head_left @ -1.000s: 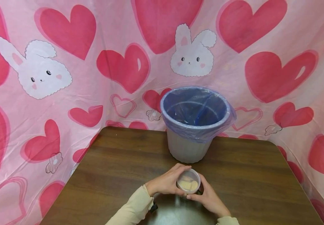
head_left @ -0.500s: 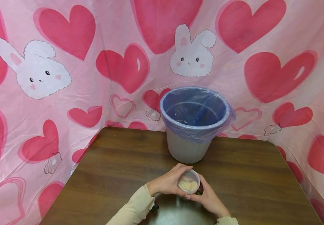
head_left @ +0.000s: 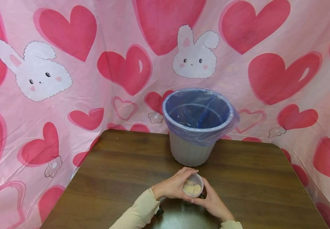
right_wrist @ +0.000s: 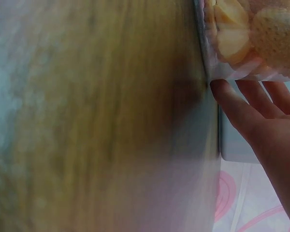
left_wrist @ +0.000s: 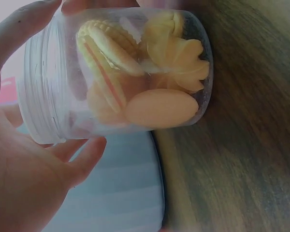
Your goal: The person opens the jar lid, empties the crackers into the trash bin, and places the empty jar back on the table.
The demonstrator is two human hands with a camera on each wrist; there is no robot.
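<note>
A clear jar (left_wrist: 171, 108) of cookies stands in front of me on the wooden table, its base close to the tabletop. Cookies (left_wrist: 164, 107) of several shapes, some oval and some ridged, show through its wall. My left hand (head_left: 173, 186) grips the ribbed, translucent lid (left_wrist: 41, 87), with thumb and fingers curved around it. From the other side, my right hand (head_left: 214, 202) holds the jar's body. Low on the wall, the right fingertips (right_wrist: 222, 89) reach near the base. Part of the lid's rim is hidden behind the left fingers.
Just beyond the hands stands a whitish ribbed bin (head_left: 192, 151) lined with a blue plastic bag (head_left: 199, 130). The brown table (head_left: 119, 165) ends at a pink cloth backdrop (head_left: 159, 73) printed with hearts and rabbits. A small black item (head_left: 159, 212) shows under the left cuff.
My left hand has shifted slightly right, its fingers moving round the lid. The right hand and the jar stay nearly in place.
</note>
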